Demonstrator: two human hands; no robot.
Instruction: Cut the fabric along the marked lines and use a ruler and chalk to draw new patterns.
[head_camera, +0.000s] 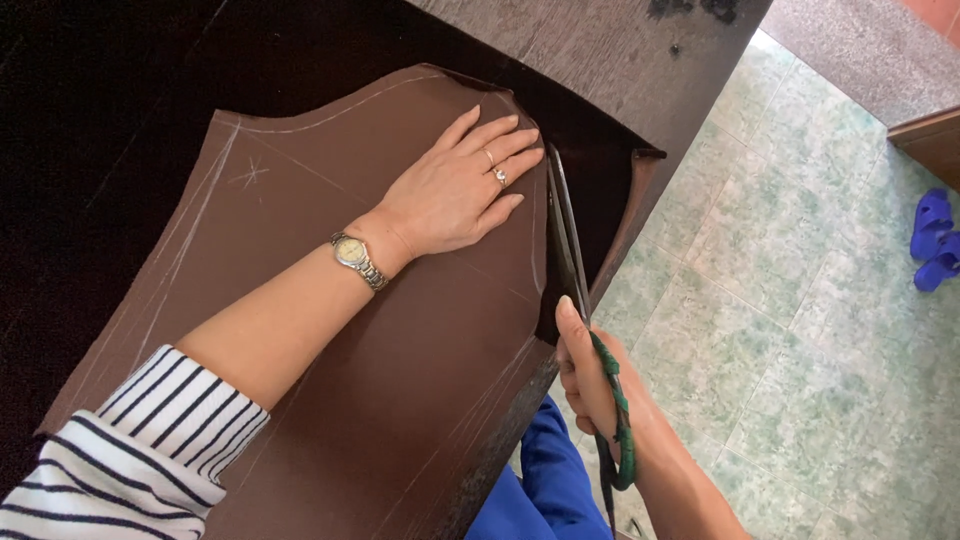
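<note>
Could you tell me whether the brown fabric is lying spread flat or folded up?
Spread flat. The brown fabric lies smooth on the table, chalk lines showing, under the left hand.

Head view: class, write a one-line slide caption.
Left hand presses flat brown fabric while right hand cuts its edge with scissors.

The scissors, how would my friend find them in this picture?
Start at the big brown cloth on the dark table. Follow its right edge, past the flat left hand. The scissors cut there in the right hand: long dark blades, green-wrapped handles.
</note>
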